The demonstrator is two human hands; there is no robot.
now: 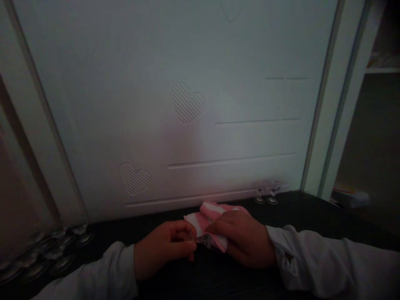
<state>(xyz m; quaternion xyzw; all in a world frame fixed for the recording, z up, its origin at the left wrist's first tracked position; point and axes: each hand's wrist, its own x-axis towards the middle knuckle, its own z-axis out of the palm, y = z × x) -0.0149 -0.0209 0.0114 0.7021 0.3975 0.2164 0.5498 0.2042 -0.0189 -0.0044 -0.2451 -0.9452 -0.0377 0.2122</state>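
A small clear stemmed glass [205, 239] lies sideways between my hands, just above the dark tabletop. With bent fingers, my left hand [165, 248] pinches it at its left end, covering most of the foot. On the other side, my right hand [245, 241] is closed on a pink-and-white striped cloth [200, 222], whose folds wrap part of the glass's bowl. The far end of the bowl is hidden by cloth and fingers. The picture is dim, so fine detail of the glass is hard to make out.
Several stemmed glasses [64, 262] stand close together at the left of the dark table [175, 283]. Two more small glasses [272, 196] are at the back right, near the white panel [103, 104] with carved hearts. Shelving [383, 71] rises at the far right.
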